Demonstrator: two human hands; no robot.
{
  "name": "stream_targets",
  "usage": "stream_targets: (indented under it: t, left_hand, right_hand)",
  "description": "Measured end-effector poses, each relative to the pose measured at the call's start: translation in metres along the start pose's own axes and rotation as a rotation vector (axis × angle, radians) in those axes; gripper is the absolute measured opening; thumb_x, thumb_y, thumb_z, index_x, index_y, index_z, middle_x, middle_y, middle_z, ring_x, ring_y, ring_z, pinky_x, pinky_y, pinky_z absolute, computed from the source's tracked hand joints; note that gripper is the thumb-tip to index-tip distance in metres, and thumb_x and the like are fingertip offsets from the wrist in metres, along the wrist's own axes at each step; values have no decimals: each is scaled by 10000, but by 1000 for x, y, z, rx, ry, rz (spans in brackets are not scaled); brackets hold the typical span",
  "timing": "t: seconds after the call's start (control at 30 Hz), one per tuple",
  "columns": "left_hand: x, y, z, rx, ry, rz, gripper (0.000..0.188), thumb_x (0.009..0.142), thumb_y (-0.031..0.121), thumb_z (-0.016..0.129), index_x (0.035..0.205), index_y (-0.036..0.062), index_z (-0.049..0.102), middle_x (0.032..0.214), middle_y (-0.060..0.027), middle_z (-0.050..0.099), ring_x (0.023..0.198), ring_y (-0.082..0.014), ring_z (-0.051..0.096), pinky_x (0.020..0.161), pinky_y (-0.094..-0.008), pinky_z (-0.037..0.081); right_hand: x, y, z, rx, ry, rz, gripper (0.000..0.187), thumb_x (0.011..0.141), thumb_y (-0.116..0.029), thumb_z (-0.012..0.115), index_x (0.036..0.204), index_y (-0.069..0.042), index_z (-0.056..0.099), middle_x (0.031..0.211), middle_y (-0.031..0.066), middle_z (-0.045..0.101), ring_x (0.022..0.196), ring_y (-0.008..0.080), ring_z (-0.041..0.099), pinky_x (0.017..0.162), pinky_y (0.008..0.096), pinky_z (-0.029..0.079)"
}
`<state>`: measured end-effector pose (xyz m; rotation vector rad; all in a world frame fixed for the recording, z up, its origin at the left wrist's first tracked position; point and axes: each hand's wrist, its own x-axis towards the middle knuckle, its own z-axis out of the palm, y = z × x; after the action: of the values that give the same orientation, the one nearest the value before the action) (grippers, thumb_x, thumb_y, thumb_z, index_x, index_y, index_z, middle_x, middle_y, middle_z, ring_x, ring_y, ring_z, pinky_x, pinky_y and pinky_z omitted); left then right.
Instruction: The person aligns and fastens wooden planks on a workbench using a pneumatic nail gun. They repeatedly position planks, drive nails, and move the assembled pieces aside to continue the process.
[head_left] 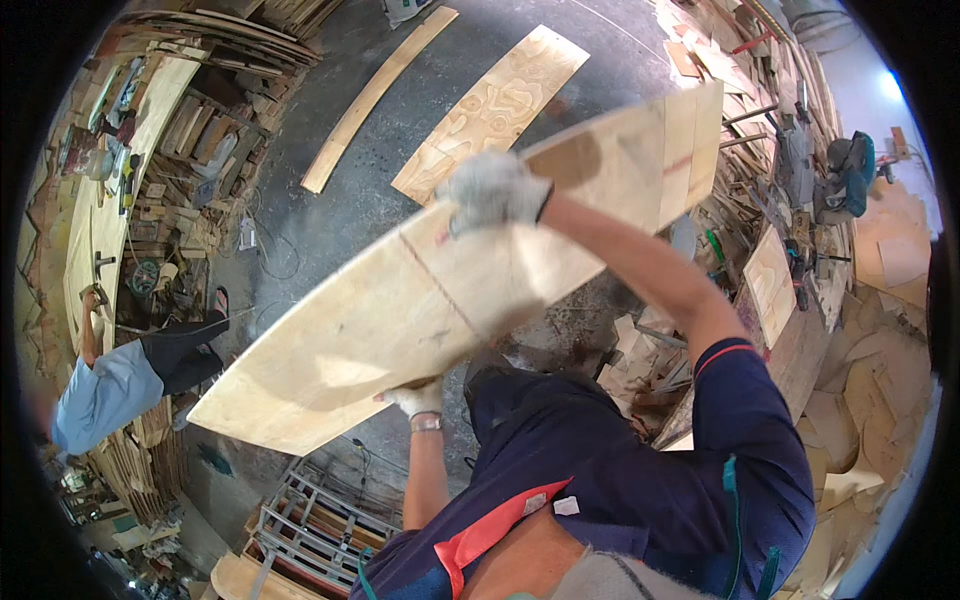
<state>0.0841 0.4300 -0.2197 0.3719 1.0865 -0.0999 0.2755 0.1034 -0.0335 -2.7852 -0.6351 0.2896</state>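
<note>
A long, pale plywood board is held up at a slant across the middle of the view, with a dark line across its face. My right hand, in a pale work glove and slightly blurred, reaches over the board and is closed on its far edge. At the near edge, my left hand, also gloved, grips from below; its thumb shows and the other fingers are hidden behind the wood.
On the grey floor beyond lie a wide plywood panel and a narrow strip. A co-worker stands at a long bench on the left. Wood scraps are heaped at the right; a metal frame sits at lower left.
</note>
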Motion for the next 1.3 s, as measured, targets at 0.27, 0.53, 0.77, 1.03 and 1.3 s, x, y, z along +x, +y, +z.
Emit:
stream_targets:
  t: [0.27, 0.53, 0.77, 1.03, 1.3]
  left_hand:
    - [115, -204, 186, 85, -474, -172, 907, 944, 733, 384, 1614, 161, 165, 1681, -81, 181, 1475, -311, 277, 1228, -490, 141]
    - [171, -269, 97, 1106, -388, -516, 1063, 863, 774, 536, 1608, 118, 155, 1660, -132, 162, 1363, -321, 373, 1150, -545, 252]
    - [195, -33, -76, 2754, -762, -274, 666, 989, 491, 501, 1395, -38, 501, 1383, -239, 591, 1252, -338, 600, 1007, -438, 469]
    - [225, 38, -24, 3566, -1094, -518, 616, 997, 504, 465, 1365, 18, 554, 1392, -231, 583, 1265, -405, 569, 1049, -449, 446]
    - [157, -296, 47, 2621, -1407, 521, 615, 947, 431, 575, 1127, -156, 604, 1066, -328, 677, 1056, -421, 647, 944, -500, 471]
  right_hand:
    - [55, 117, -77, -345, 347, 172, 766, 778, -574, 755, 1374, -143, 542, 1346, 106, 597, 1297, 296, 533, 1123, 537, 340]
    - [-193, 35, 153, 55, 295, 602, 558, 833, -445, 677, 1199, -32, 599, 1208, 183, 625, 1180, 356, 575, 1043, 489, 421]
    - [-461, -228, 316, 824, -51, 1476, 544, 885, -551, 643, 1036, -30, 694, 983, 243, 703, 984, 428, 668, 828, 495, 518]
    - [-458, -346, 350, 926, 742, 2015, 450, 905, -437, 657, 1073, -20, 672, 989, 242, 701, 959, 403, 683, 803, 462, 519]
    - [-494, -329, 358, 785, 1114, 1983, 311, 873, -340, 702, 993, -54, 671, 908, 212, 710, 920, 399, 691, 763, 472, 538]
